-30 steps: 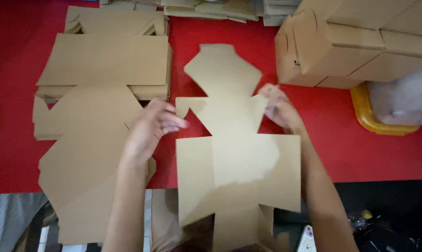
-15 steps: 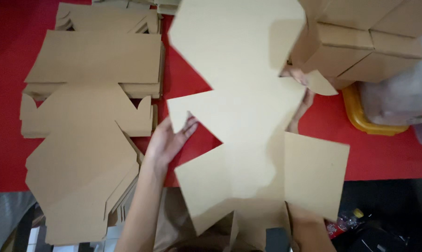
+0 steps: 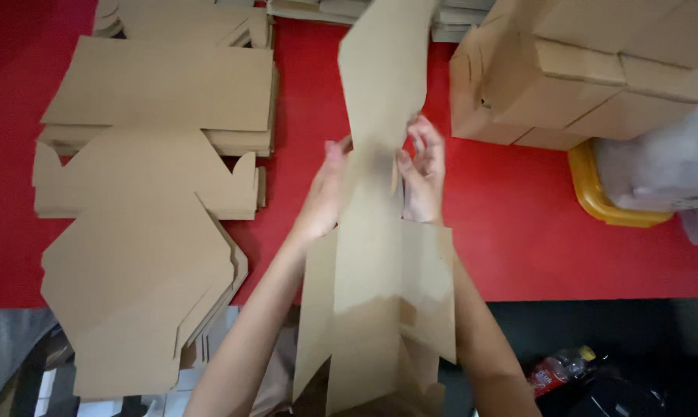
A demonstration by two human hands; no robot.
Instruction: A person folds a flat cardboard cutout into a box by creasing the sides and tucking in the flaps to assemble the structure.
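Folding a box blank (image 3: 380, 255) over the red tabletop (image 3: 511, 224).
Left hand (image 3: 326, 193) and right hand (image 3: 425, 174) closed on its edges (panels raised), beside stacked blanks (image 3: 144, 232).

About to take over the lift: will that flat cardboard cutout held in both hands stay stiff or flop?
The cardboard cutout probably flexes along its creases: the side flaps already angle away. It looks thin, so likely light. The left hand and right hand pinch its narrow middle, suggesting the long ends may sway.
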